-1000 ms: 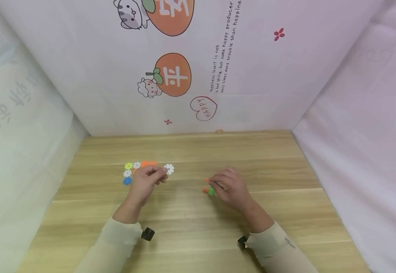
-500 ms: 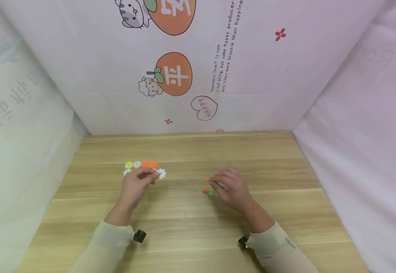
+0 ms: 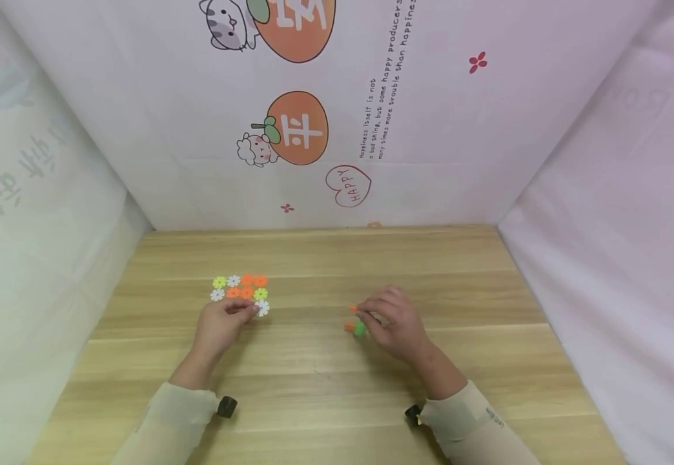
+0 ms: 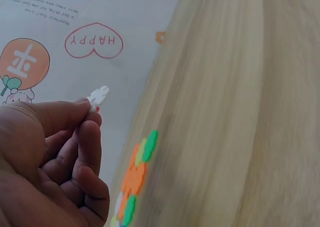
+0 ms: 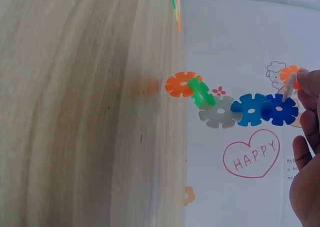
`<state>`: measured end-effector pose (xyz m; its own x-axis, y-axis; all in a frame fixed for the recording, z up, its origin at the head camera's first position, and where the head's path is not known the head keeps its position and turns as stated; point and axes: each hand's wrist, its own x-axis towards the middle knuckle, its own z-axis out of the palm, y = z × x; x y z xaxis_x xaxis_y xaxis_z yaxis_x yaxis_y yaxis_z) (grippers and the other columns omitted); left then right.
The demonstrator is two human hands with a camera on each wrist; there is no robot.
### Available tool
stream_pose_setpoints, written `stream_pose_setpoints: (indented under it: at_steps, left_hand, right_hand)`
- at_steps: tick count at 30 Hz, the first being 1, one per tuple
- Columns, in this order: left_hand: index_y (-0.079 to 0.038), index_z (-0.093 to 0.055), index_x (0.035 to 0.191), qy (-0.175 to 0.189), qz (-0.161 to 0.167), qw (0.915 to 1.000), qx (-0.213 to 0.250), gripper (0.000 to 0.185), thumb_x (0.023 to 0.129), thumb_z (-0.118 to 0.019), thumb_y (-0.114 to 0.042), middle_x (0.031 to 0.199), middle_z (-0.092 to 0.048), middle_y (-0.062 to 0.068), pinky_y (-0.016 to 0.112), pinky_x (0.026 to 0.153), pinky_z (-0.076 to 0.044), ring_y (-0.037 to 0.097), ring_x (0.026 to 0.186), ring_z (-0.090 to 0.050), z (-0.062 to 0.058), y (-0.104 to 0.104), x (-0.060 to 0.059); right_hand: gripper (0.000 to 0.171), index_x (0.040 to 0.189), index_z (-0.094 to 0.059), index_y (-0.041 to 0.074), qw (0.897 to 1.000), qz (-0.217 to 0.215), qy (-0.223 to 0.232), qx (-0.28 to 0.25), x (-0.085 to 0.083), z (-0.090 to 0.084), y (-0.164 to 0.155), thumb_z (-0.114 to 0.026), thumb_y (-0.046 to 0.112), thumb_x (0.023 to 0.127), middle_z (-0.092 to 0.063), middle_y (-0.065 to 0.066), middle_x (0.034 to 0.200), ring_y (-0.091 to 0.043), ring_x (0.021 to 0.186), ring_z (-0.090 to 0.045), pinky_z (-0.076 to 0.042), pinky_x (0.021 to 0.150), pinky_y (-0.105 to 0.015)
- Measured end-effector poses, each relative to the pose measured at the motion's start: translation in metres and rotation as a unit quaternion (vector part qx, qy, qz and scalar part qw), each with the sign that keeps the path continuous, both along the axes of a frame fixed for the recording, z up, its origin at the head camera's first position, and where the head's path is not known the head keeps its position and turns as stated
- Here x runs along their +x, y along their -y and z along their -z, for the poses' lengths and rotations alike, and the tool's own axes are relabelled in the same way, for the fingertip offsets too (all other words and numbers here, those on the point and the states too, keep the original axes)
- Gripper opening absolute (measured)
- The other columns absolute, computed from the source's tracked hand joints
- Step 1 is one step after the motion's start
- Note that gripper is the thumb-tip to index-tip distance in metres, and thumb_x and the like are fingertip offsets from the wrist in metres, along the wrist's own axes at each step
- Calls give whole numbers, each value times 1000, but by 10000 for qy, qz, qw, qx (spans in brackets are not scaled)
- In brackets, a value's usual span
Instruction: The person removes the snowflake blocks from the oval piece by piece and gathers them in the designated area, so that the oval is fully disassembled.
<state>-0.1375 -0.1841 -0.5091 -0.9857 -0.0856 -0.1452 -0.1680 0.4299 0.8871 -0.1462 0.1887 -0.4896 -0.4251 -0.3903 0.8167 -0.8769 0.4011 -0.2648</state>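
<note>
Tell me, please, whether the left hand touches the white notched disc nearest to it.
Touching. The left wrist view shows it: the left hand pinches the white notched disc by its edge, between thumb and finger.

Your counter (image 3: 325,387) has a pale wood grain. On your left, notched discs (image 3: 246,279) lie flat, close together: the far row runs yellow, white, orange, orange; the next, white, orange, orange, yellow. Your left wrist view shows green discs (image 4: 150,146) too.
</note>
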Motion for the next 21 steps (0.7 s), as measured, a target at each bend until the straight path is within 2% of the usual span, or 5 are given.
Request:
stream_pose_setpoints:
  at_steps: [3,8,13,21]
  left_hand:
    - [-10,-78,108,-88,52,9991,-422,29,93,-79,-35,106,-75,7,35,75,-56,23,94,-69,7,4,-2]
    - [-7,-80,106,-90,249,9936,-1102,27,95,-77,-32,106,-76,8,34,76,-56,24,96,-69,18,7,-5]
    - [-5,-80,105,-72,328,9913,-1270,24,95,-75,-27,100,-77,8,34,74,-55,24,92,-69,20,5,-5]
    - [-6,-80,104,154,331,9893,-1412,24,95,-74,-28,96,-77,4,32,69,-54,19,86,-68,21,4,-8]
  right_hand:
    - [6,89,-77,8,10000,10,11,-11,0,0,0,-78,13,92,-75,0,89,-20,82,-66,-51,77,-35]
    - [7,89,-78,8,10000,-1,-11,-32,1,-1,0,-82,6,85,-75,0,89,-20,81,-66,-51,76,-36]
    - [4,88,-77,7,10000,-33,-23,-60,1,-1,0,-80,10,90,-75,0,88,-20,81,-66,-51,75,-35]
    - [8,90,-78,7,9999,-58,-9,-90,2,-2,-2,-83,5,84,-75,-1,88,-20,81,-66,-50,76,-35]
